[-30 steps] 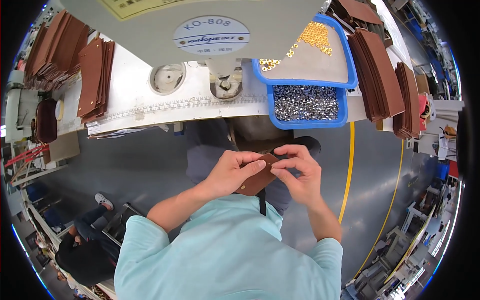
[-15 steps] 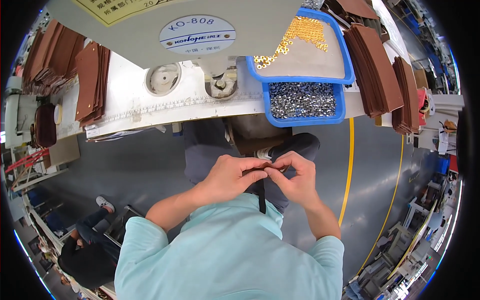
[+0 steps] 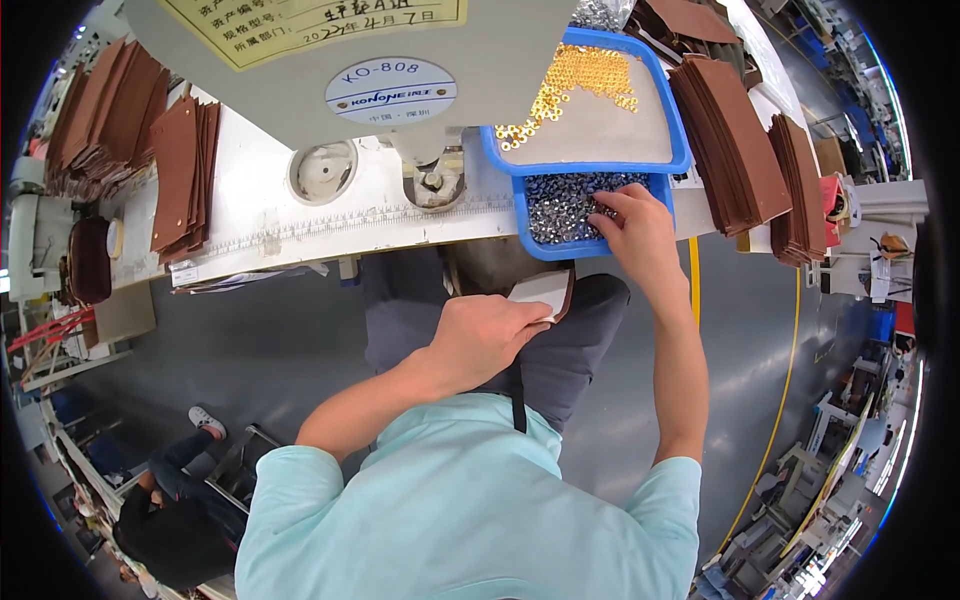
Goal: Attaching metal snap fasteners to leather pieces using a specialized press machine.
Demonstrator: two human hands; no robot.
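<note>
The right hand [image 3: 632, 222] is reaching into the blue tray [image 3: 560, 248] of silver rivets [image 3: 565, 205], fingers pinching narrowly. The left hand [image 3: 485, 335] is gripping a brown leather piece [image 3: 545, 292] near the lap.

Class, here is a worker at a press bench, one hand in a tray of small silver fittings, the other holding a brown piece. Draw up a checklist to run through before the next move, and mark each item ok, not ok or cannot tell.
1. Right hand reaches the silver fittings in the lower blue tray: ok.
2. A fitting actually pinched between the fingers: cannot tell, the fingertips are buried in the pile.
3. Left hand holds the brown piece over the lap: ok.
4. Gold fittings kept apart in the upper blue tray: ok.
5. Press head free of hands: ok.
6. Hole in the brown piece ready for a fitting: cannot tell, the hand hides most of it.
</note>
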